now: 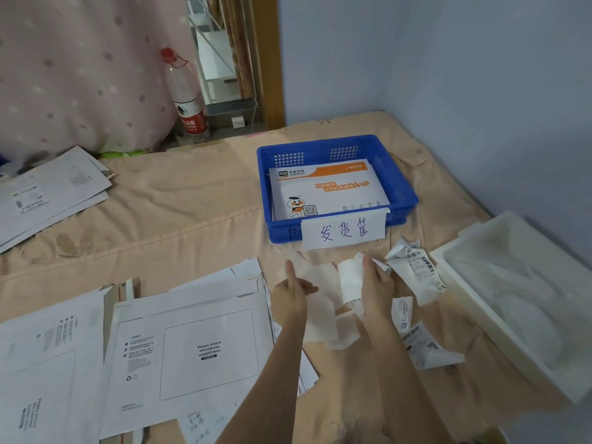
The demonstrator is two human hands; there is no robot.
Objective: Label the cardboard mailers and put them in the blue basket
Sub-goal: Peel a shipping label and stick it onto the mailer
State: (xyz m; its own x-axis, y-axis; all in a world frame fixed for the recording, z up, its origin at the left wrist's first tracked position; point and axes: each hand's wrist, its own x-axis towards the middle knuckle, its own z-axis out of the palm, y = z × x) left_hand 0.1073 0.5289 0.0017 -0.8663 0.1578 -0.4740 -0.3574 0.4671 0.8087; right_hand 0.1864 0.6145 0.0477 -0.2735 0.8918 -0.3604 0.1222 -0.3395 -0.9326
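Two hands work one label sheet: my left hand (293, 291) pinches the backing (315, 302), thumb up, and my right hand (376, 285) curls around the curled label (350, 280). The mailer (192, 350) lies left of them, the basket (336, 187) beyond. I judge the sticky label could fold onto itself if pulled unevenly.

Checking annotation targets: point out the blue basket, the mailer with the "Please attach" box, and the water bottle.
blue basket (404, 200): head view, on its right wall.
mailer (209, 349): head view, on the printed waybill box of its face.
water bottle (191, 118): head view, on its red label.
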